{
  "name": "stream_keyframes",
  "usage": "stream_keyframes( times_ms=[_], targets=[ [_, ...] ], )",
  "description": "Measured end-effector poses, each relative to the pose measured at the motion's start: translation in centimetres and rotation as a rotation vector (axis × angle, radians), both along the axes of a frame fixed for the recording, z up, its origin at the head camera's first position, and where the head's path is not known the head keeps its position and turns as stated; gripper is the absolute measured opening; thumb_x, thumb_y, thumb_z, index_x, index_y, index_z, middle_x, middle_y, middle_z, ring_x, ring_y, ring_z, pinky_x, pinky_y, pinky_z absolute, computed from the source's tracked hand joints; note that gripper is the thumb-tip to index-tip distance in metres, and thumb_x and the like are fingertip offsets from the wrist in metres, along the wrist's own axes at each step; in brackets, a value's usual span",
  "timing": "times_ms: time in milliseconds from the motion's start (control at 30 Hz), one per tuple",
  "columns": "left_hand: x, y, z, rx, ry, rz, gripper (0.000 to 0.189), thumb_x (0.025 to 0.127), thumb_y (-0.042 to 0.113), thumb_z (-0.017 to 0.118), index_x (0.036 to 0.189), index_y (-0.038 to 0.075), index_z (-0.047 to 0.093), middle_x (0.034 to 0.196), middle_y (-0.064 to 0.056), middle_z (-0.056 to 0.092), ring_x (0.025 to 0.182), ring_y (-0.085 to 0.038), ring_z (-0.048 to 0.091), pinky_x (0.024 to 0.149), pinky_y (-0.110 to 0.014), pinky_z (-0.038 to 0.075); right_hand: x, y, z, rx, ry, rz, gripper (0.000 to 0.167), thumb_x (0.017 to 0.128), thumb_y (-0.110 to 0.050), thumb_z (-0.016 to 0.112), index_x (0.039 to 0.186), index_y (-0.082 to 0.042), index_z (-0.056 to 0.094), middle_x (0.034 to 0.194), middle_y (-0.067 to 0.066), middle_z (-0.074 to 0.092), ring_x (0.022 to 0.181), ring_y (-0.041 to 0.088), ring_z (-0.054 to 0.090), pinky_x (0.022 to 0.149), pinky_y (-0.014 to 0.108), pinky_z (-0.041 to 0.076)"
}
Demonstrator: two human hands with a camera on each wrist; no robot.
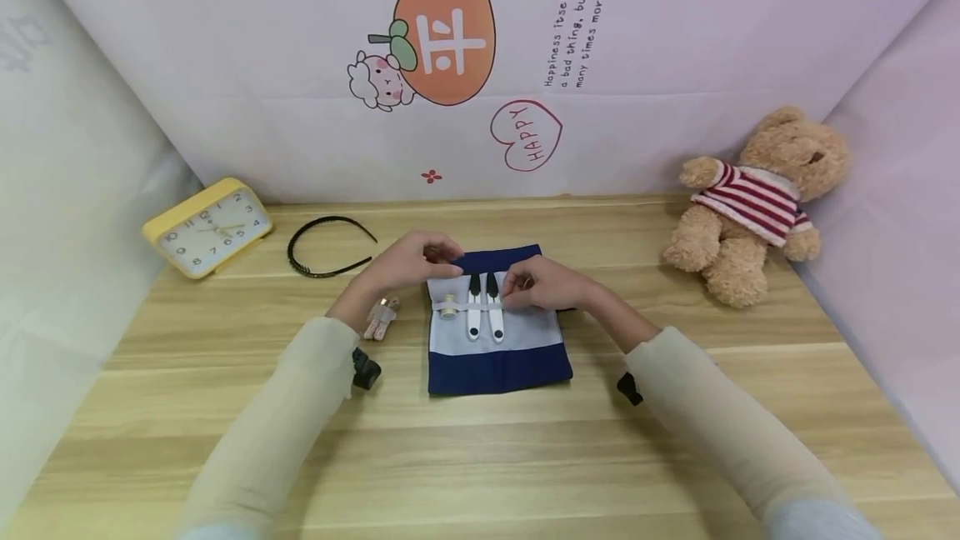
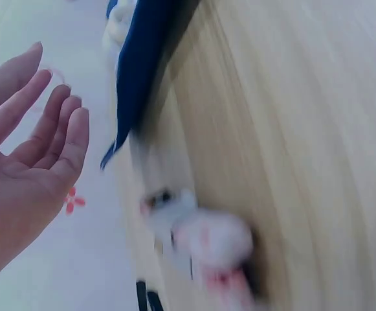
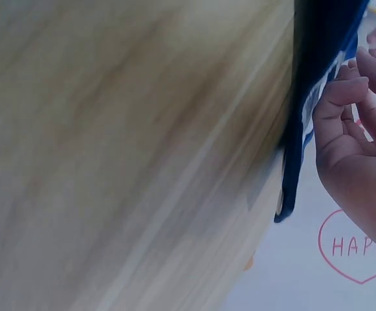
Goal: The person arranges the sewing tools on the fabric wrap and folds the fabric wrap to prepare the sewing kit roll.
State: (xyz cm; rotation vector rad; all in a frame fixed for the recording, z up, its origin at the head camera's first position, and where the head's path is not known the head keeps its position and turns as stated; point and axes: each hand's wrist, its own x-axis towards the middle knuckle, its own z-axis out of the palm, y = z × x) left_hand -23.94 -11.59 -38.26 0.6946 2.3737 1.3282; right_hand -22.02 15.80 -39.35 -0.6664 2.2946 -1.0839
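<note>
A fabric tool pouch, navy at both ends and pale grey in the middle, lies unfolded on the table. Its pale elastic strap crosses two white-handled tools with black tapered ends and a small cream spool-like item. My left hand hovers at the pouch's upper left, fingers loosely bent; the left wrist view shows the hand empty. Beside the second tool, my right hand pinches at the strap with thumb and curled fingers. In the right wrist view, those fingertips come close over the cloth.
Left of the pouch lies a small doll charm, with a black headband behind it. A yellow alarm clock stands at the back left. A teddy bear in a striped sweater sits at the back right, against the white walls.
</note>
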Motion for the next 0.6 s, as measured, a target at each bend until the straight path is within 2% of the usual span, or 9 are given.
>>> stream_keyframes(
  times_ms=[233,367,600],
  targets=[
    [1.3,-3.5,0.5,-0.076,-0.045,0.041,0.038,0.095,0.018,0.073,0.127,-0.001,0.066,0.121,-0.015,0.065,0.108,-0.028,0.059,0.090,-0.042,0.051,0.3,1.0,0.3,0.002,-0.014,-0.029,0.007,0.096,-0.009,0.069,0.099,-0.002,0.068,0.087,0.008,0.064,0.064,0.019,0.053,0.055,0.030,0.048],
    [1.8,-5.0,0.2,-0.085,-0.055,0.051,0.037,0.094,0.015,0.074,0.126,-0.002,0.066,0.118,-0.015,0.066,0.105,-0.029,0.059,0.088,-0.041,0.051,0.5,1.6,0.4,0.001,-0.021,-0.043,0.009,0.095,-0.009,0.070,0.100,0.000,0.068,0.088,0.009,0.063,0.066,0.020,0.054,0.056,0.032,0.051],
    [2.2,-6.5,-0.4,-0.087,-0.059,0.049,0.034,0.093,0.010,0.074,0.122,-0.006,0.066,0.116,-0.020,0.067,0.103,-0.030,0.062,0.092,-0.041,0.050,0.6,2.3,0.4,-0.024,-0.044,-0.061,0.013,0.095,-0.009,0.071,0.103,0.002,0.068,0.090,0.012,0.064,0.072,0.023,0.055,0.057,0.034,0.053]
  ],
)
